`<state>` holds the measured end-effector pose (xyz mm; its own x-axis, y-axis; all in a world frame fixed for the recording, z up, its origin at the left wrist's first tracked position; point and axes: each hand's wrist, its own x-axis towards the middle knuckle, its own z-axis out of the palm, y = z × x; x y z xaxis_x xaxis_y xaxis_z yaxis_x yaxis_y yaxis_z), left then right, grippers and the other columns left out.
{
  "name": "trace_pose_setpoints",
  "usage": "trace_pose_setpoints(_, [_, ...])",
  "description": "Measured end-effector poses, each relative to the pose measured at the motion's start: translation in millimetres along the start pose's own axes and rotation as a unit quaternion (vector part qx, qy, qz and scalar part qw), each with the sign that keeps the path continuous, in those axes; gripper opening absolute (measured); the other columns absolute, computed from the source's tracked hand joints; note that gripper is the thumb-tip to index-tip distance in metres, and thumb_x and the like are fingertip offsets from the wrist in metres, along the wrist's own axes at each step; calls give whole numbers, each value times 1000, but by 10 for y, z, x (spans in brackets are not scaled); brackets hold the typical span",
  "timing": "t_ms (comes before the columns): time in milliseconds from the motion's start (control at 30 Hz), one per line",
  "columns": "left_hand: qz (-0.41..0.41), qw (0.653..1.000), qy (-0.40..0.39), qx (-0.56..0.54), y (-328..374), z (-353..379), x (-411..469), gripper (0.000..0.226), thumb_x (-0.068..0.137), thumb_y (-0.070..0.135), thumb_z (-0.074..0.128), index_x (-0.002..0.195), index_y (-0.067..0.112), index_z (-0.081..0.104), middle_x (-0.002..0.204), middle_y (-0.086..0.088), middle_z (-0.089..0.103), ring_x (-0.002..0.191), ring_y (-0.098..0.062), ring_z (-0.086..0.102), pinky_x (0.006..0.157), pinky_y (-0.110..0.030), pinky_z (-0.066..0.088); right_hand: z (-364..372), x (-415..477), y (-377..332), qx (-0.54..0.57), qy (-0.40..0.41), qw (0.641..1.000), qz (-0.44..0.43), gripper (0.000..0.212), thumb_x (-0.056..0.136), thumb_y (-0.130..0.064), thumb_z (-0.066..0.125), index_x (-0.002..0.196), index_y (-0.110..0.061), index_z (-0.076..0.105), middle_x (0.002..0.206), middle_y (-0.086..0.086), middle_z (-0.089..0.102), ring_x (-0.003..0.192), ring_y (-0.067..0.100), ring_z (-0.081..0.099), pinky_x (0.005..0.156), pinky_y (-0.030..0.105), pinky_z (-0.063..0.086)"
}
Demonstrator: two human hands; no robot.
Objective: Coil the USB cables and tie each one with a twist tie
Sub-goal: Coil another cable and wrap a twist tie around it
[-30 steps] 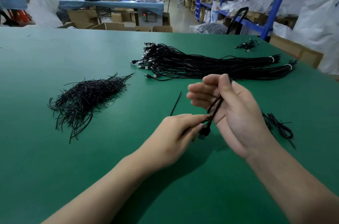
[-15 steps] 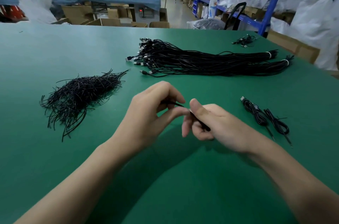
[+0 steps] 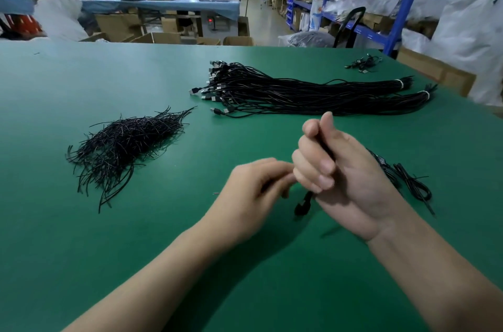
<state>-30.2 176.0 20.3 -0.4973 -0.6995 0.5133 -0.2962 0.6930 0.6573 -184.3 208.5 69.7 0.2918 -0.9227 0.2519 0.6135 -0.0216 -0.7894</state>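
Observation:
My right hand (image 3: 337, 168) grips a coiled black USB cable (image 3: 303, 205), palm turned toward me; only the cable's lower loop shows below the fingers. My left hand (image 3: 253, 195) sits right beside it with fingertips curled at the coil; the twist tie there is hidden by the fingers. A pile of black twist ties (image 3: 125, 146) lies to the left on the green table (image 3: 81, 250). A long bundle of uncoiled black USB cables (image 3: 299, 93) lies farther back. Two tied coils (image 3: 408, 182) rest just right of my right hand.
A few more black cables (image 3: 363, 63) lie near the table's far right corner. Blue shelving (image 3: 400, 5) and white bags stand to the right. People work at a blue table (image 3: 163, 3) in the background, with cardboard boxes beneath it.
My right hand has lifted and turned its palm toward me with the coil upright in it. My left hand has dropped lower and stays at the coil's middle.

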Motion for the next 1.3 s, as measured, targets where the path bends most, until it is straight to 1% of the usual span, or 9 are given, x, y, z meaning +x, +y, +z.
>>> trace_pose_setpoints(133, [18, 995, -44, 86, 25, 83, -37, 17, 103, 19, 56, 103, 14, 71, 75, 15, 52, 68, -8, 48, 70, -23, 43, -113, 26, 17, -128, 111, 984, -48, 36, 102, -38, 38, 92, -9, 58, 65, 3, 65, 56, 17, 62, 55, 24, 52])
trace_pose_setpoints(333, [41, 972, -82, 216, 115, -20, -30, 28, 105, 32, 52, 112, 15, 72, 105, -1, 70, 89, -29, 67, 79, -42, 52, -280, 40, 144, -393, 133, 908, -59, 37, 107, -30, 38, 92, -5, 61, 85, 8, 77, 81, 23, 75, 77, 35, 61])
trace_pose_setpoints(467, [94, 951, -21, 293, 154, -162, 1, 32, 98, 38, 54, 94, 16, 77, 81, 0, 69, 65, -30, 62, 61, -37, 52, -323, 21, 221, -545, 124, 829, -16, 35, 106, -32, 45, 89, -15, 70, 83, -1, 75, 81, 13, 73, 81, 38, 59])
trace_pose_setpoints(667, [60, 968, 21, 243, 125, -317, -11, 16, 90, 39, 74, 85, 25, 79, 75, 9, 69, 64, -19, 62, 64, -37, 52, -270, 23, 176, -345, 139, 926, 61, 41, 107, -30, 42, 100, 1, 67, 91, 12, 78, 84, 17, 75, 71, 19, 56])
trace_pose_setpoints(767, [111, 955, 44, 272, 137, -315, 17, 17, 86, 39, 73, 79, 24, 78, 70, 10, 66, 58, -14, 56, 61, -33, 48, -237, 9, 181, -372, 111, 920, 61, 41, 107, -30, 39, 97, 1, 65, 79, 10, 76, 67, 17, 72, 62, 22, 55])
trace_pose_setpoints(900, [146, 951, 77, 263, 118, -336, 30, 19, 85, 34, 78, 75, 19, 73, 70, 8, 61, 62, -15, 57, 62, -34, 43, -222, -10, 239, -524, 53, 848, 63, 50, 107, -43, 34, 82, -7, 58, 57, 2, 63, 49, 14, 46, 53, 34, 39])
trace_pose_setpoints(1067, [75, 987, 80, 114, 124, -360, 52, 19, 78, 28, 86, 78, 18, 70, 70, 14, 62, 64, -9, 61, 69, -24, 44, -171, -16, 211, -462, -12, 880, 111, 70, 91, -76, 19, 74, -27, 67, 64, 1, 30, 56, 13, 22, 51, 23, 18])
trace_pose_setpoints(1167, [63, 996, 15, 56, 103, -389, 50, 19, 79, 23, 87, 94, 17, 77, 73, 8, 65, 66, -12, 64, 70, -21, 45, -173, -41, 182, -467, -44, 870, 151, 85, 84, -87, 13, 76, -23, 68, 62, 1, 25, 56, 16, 18, 50, 26, 18])
trace_pose_setpoints(1300, [70, 994, -28, 74, 60, -421, 33, 13, 82, 32, 83, 87, 20, 79, 76, 13, 62, 65, -6, 63, 66, -26, 47, -179, -59, 156, -431, -68, 880, 188, 87, 87, -83, 11, 79, -16, 66, 59, -2, 21, 53, 15, 17, 47, 23, 20])
